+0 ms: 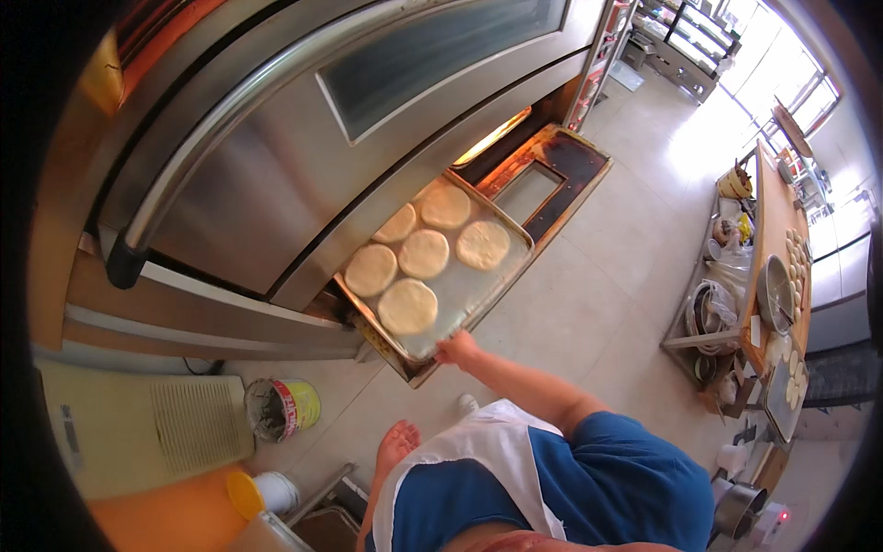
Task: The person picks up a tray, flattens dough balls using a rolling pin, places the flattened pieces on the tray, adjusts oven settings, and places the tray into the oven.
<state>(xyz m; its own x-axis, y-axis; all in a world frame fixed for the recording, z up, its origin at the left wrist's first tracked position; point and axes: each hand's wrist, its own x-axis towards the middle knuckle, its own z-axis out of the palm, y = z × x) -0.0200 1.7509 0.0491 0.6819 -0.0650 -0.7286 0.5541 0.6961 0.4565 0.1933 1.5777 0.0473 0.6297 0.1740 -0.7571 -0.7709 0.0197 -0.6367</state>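
Observation:
My right hand (457, 349) grips the near edge of a metal baking tray (476, 303). On the tray lie several flat round dough pieces (408, 307), pale, with their far end close under the oven door. The tray rests partly inside the deck oven and partly over its pulled-out door (579, 169), which is dark and scorched with a glass pane. My left hand (399, 440) hangs beside my apron with its fingers apart, holding nothing. A heating element (493, 136) glows inside the oven.
The oven's upper steel door (207, 200) with a long bar handle (200, 131) stands above. A paint-type bucket (283, 408) is on the floor at the left. At the right, a wooden worktable (766, 207) carries a metal bowl (775, 293) and another dough tray (785, 393).

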